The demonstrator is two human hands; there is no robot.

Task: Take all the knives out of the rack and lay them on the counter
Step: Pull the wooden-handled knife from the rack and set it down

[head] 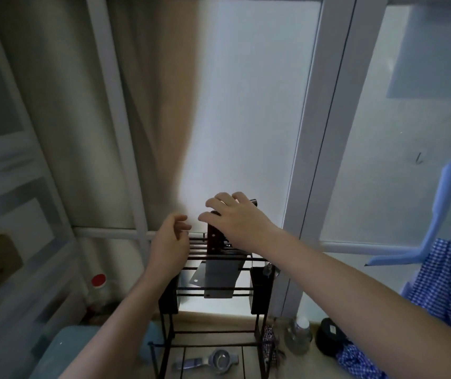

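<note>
right hand (236,217) fingers curl over cleaver (214,274) handle top, grip unclear | left hand (169,242) fingers open beside rack (210,289) | cleaver upright in rack slots | risk: blade snags bars, rack tips, unsteadied; desk (218,318) below

Both hands at the rack (213,289)
Right hand (239,218) rested on the cleaver (214,274) handle atop the rack; left hand (171,242) hovered, fingers apart, at its left end.
</note>
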